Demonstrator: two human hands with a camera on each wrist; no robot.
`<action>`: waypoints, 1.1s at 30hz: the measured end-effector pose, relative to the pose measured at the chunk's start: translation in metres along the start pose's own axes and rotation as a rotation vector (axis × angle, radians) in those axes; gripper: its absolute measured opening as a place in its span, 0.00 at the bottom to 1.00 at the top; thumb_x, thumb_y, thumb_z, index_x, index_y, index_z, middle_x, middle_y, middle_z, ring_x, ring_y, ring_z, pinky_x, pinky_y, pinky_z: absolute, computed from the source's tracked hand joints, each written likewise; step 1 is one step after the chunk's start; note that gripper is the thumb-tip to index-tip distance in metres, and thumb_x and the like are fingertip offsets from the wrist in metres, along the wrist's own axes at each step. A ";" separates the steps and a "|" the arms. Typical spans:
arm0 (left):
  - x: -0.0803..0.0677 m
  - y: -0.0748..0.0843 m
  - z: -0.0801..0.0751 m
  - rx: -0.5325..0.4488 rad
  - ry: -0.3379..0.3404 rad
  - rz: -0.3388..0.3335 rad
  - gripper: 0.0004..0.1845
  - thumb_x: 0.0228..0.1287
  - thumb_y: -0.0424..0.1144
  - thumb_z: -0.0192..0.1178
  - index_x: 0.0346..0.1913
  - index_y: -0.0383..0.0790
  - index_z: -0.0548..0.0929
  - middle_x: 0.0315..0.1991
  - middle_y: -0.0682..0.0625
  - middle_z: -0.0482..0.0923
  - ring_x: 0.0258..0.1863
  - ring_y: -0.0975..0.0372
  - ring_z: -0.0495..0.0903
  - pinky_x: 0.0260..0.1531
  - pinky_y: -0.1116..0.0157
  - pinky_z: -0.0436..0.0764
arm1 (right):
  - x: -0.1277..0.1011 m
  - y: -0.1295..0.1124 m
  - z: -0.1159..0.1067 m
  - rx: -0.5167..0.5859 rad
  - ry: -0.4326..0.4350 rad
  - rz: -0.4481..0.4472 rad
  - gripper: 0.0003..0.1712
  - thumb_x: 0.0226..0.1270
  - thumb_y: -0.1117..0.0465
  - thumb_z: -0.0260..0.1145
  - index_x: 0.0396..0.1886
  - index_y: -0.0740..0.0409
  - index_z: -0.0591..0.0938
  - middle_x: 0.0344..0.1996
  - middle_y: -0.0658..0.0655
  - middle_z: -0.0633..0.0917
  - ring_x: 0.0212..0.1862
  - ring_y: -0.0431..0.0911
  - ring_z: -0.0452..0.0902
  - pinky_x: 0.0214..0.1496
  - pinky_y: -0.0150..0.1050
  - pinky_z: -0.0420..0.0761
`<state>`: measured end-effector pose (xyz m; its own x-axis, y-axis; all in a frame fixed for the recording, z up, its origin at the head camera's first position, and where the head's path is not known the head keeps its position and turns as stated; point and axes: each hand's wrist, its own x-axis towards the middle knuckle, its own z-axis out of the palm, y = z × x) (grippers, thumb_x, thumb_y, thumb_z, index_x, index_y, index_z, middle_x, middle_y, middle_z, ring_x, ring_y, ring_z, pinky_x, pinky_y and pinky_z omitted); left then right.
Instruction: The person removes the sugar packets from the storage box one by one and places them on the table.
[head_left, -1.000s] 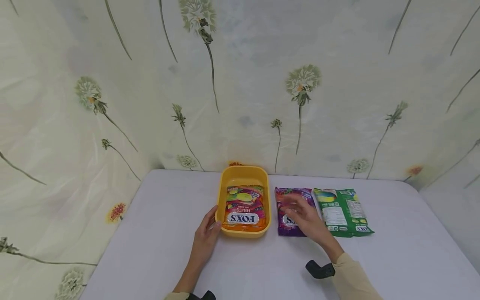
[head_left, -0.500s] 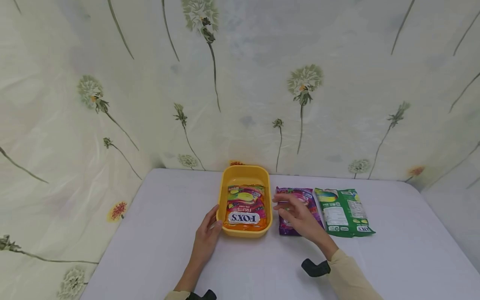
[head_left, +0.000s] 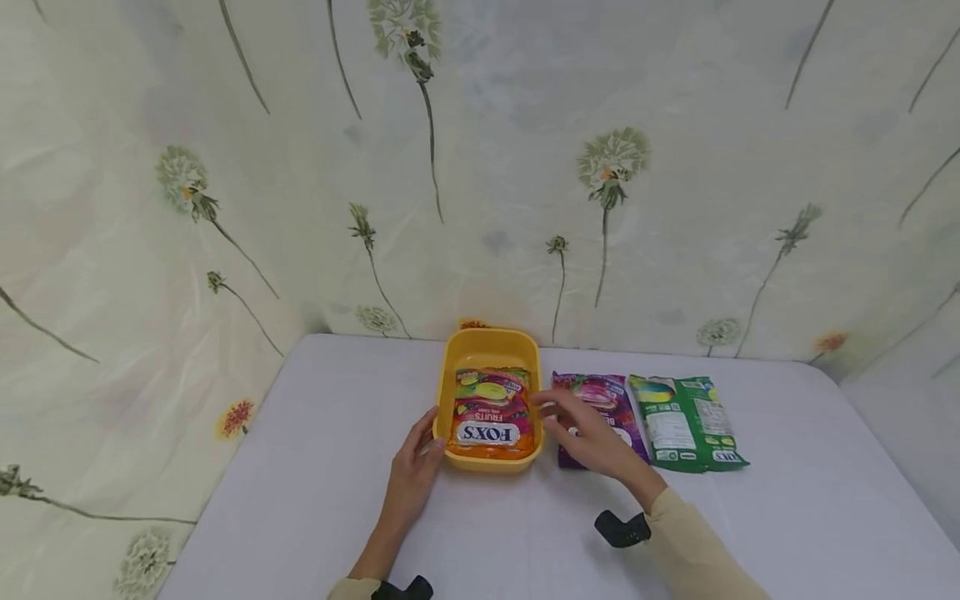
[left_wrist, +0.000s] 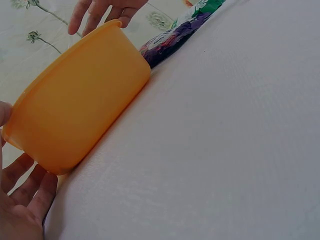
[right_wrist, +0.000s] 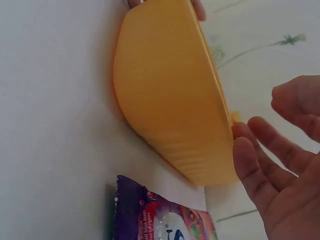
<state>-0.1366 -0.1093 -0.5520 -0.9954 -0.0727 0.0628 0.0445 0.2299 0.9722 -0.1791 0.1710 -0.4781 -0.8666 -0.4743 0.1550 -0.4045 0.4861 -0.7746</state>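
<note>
A yellow plastic tub (head_left: 487, 343) stands on the white table, with an orange-red Fox's Fruits candy bag (head_left: 491, 412) lying inside. My left hand (head_left: 412, 471) holds the tub's near left side, thumb at the rim and fingers against the outer wall, as the left wrist view also shows. Over the purple Fox's candy bag (head_left: 596, 392) reaches my right hand (head_left: 588, 437), its loosely bent fingers right at the tub's right rim and holding nothing. In the right wrist view its fingertips (right_wrist: 245, 150) overlap the rim, and the purple bag (right_wrist: 150, 215) lies below.
Right of the purple bag lies green Fox's candy packaging (head_left: 686, 421), printed side up. A dandelion-patterned cloth (head_left: 495, 200) hangs behind the table (head_left: 322, 433). Black wrist mounts (head_left: 622, 529) stick out from both forearms.
My right hand has shifted left from above the purple bag to the tub's right rim, uncovering more of the bag. The left hand and the tub stay in place.
</note>
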 end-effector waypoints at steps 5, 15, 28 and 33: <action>0.000 0.001 -0.001 -0.004 -0.006 -0.003 0.25 0.68 0.53 0.53 0.66 0.72 0.62 0.68 0.64 0.63 0.66 0.63 0.68 0.58 0.68 0.76 | 0.005 -0.011 -0.002 -0.111 -0.031 0.022 0.21 0.68 0.59 0.60 0.61 0.48 0.72 0.55 0.54 0.78 0.52 0.45 0.77 0.48 0.33 0.81; 0.000 0.000 -0.002 0.007 -0.002 0.016 0.25 0.68 0.52 0.53 0.67 0.70 0.63 0.69 0.62 0.63 0.65 0.62 0.69 0.58 0.66 0.76 | 0.017 -0.038 -0.003 -0.240 -0.174 0.077 0.24 0.67 0.57 0.61 0.62 0.47 0.71 0.50 0.52 0.79 0.47 0.41 0.75 0.49 0.37 0.82; -0.001 0.002 0.002 -0.016 -0.011 0.031 0.26 0.68 0.50 0.53 0.67 0.67 0.63 0.70 0.58 0.63 0.66 0.59 0.69 0.58 0.67 0.77 | 0.051 -0.066 0.007 -0.306 -0.163 0.386 0.25 0.68 0.52 0.59 0.63 0.52 0.70 0.45 0.57 0.81 0.23 0.43 0.76 0.25 0.32 0.81; -0.001 0.001 0.000 -0.005 0.000 0.019 0.25 0.68 0.51 0.54 0.67 0.69 0.63 0.69 0.61 0.62 0.66 0.61 0.69 0.58 0.66 0.76 | 0.059 -0.068 0.017 -0.348 -0.197 0.377 0.25 0.68 0.51 0.58 0.63 0.53 0.70 0.44 0.56 0.82 0.33 0.46 0.79 0.37 0.40 0.85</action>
<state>-0.1353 -0.1091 -0.5517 -0.9944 -0.0684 0.0810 0.0636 0.2265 0.9719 -0.1981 0.0973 -0.4268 -0.9126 -0.3327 -0.2378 -0.1785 0.8472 -0.5003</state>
